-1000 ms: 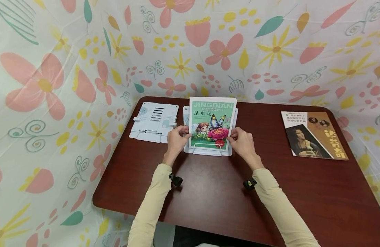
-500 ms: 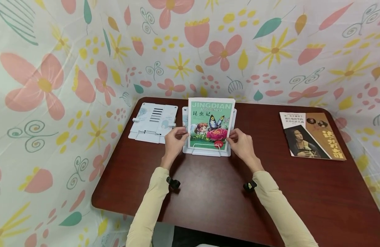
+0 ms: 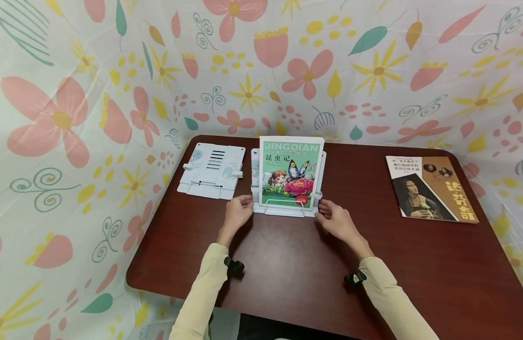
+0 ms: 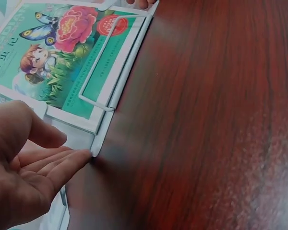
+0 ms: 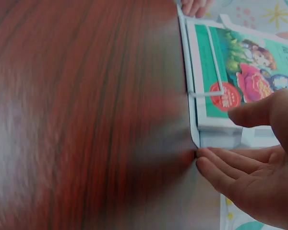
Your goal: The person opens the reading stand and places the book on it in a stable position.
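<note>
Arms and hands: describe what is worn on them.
The left sleeve and right sleeve are long, plain and pale cream. The left camera and right camera, strapped at the wrists, are small and black. The left hand and right hand wear no gloves.

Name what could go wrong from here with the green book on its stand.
The left hand and right hand are at front corners of the white bookstand; uneven pressure might twist it. The green book extends above the stand, so a jolt could tip it over the wire holder.
</note>
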Available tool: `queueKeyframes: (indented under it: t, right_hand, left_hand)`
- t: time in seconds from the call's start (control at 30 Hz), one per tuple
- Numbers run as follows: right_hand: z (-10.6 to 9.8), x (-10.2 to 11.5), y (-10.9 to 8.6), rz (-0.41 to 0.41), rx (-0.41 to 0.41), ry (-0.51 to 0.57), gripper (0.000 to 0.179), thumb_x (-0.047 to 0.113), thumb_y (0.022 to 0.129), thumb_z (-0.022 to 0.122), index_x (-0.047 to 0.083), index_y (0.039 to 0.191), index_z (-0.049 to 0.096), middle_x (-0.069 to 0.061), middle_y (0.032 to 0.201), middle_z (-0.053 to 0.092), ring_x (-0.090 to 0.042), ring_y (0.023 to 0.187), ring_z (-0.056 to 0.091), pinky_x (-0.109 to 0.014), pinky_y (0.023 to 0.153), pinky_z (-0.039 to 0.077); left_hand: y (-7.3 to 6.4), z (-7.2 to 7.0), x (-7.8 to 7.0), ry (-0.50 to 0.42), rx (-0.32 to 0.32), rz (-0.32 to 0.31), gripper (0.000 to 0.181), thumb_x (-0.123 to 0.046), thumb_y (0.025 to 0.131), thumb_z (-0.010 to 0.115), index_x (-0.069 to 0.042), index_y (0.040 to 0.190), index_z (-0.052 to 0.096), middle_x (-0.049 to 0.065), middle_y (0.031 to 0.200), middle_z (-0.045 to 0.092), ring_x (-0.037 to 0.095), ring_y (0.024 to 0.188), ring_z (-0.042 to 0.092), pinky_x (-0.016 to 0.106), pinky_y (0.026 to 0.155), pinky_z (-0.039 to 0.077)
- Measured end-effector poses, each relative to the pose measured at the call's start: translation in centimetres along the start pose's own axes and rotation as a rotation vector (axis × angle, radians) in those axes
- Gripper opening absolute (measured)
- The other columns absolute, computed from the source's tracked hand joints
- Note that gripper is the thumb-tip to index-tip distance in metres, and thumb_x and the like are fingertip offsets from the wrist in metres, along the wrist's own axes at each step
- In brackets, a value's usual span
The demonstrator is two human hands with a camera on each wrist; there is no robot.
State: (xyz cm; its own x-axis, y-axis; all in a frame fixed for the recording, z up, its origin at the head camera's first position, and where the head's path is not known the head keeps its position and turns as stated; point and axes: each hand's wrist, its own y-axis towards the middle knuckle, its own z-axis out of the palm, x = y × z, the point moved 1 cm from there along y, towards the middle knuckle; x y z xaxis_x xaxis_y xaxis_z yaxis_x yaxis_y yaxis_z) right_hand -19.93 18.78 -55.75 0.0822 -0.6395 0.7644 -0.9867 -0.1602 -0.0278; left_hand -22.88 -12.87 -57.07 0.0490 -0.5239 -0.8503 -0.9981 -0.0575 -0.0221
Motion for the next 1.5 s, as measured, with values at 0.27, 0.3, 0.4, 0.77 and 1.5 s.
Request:
queueKeyframes:
  t: [0.27,0.3,0.4,0.77,1.5]
  right_hand:
    - [0.6,0.4,-0.1,0.045,0.004,0.038,0.055,0.015,0.1,0.063,-0.013,0.143,0.046,-0.033,0.134,0.06,-0.043,0.12,0.064,-0.052,0.098,0.054]
    - [0.6,0.4,-0.1,0.048,-0.004,0.045,0.054,0.015,0.1,0.063,-0.013,0.143,0.047,-0.033,0.134,0.061,-0.042,0.12,0.065,-0.052,0.097,0.054]
    - [0.8,0.5,-0.1,0.055,-0.025,0.064,0.051,0.014,0.099,0.063,-0.012,0.141,0.05,-0.032,0.132,0.063,-0.041,0.119,0.066,-0.051,0.097,0.055]
    - [1.1,0.7,-0.2,0.06,-0.031,0.049,0.051,0.013,0.1,0.061,-0.012,0.142,0.049,-0.033,0.134,0.06,-0.042,0.121,0.064,-0.051,0.098,0.054]
    - [1.3,0.6,0.6,0.058,-0.074,-0.024,0.05,0.016,0.1,0.061,-0.015,0.137,0.053,-0.033,0.129,0.063,-0.04,0.117,0.066,-0.05,0.094,0.056]
  left_hand:
    - [0.3,0.0,0.3,-0.028,0.008,-0.022,0.027,-0.015,0.095,0.067,-0.006,0.119,0.076,0.012,0.109,0.078,0.024,0.103,0.075,0.04,0.094,0.058]
    - [0.3,0.0,0.3,-0.027,0.011,-0.022,0.027,-0.016,0.095,0.067,-0.006,0.119,0.075,0.012,0.11,0.078,0.024,0.103,0.075,0.04,0.093,0.058]
    - [0.3,-0.2,0.3,-0.021,0.021,-0.022,0.028,-0.019,0.096,0.067,-0.006,0.12,0.075,0.012,0.111,0.077,0.025,0.104,0.074,0.041,0.092,0.059]
    - [0.3,-0.4,-0.3,-0.016,0.047,-0.03,0.033,-0.023,0.098,0.065,-0.003,0.124,0.072,0.015,0.114,0.076,0.027,0.107,0.073,0.039,0.087,0.061]
    - [0.5,0.3,-0.4,-0.002,0.024,-0.006,0.035,-0.024,0.098,0.065,-0.004,0.125,0.072,0.015,0.113,0.076,0.027,0.104,0.075,0.039,0.088,0.061]
